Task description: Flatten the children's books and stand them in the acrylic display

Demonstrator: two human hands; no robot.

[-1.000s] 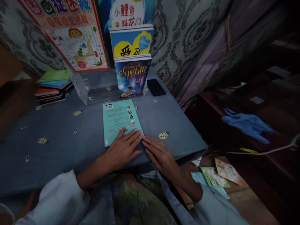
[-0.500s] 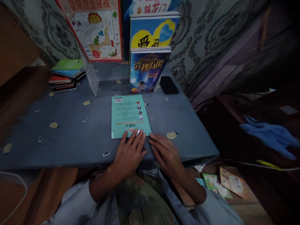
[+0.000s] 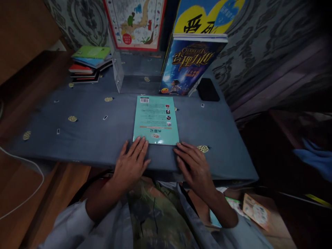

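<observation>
A turquoise book (image 3: 155, 117) lies flat near the table's front edge, its barcode at the far left corner and its print upside down to me. My left hand (image 3: 131, 160) rests open at the book's near left corner, fingertips on the cover's edge. Beside the near right corner, my right hand (image 3: 194, 164) is open with its fingers stretched, the fingertips at the corner and on the cloth. Neither hand grips the book.
A clear stand (image 3: 141, 83) at the back holds a blue Charlie IX book (image 3: 189, 65) and a red-edged picture book (image 3: 138, 24). A black phone (image 3: 208, 90) lies to its right. Stacked books (image 3: 90, 58) sit back left. Other books (image 3: 256, 211) lie below the table's right side.
My left hand has slid left, from the middle of the book's near edge to its left corner. My right hand stays near the right corner. The head view has shifted.
</observation>
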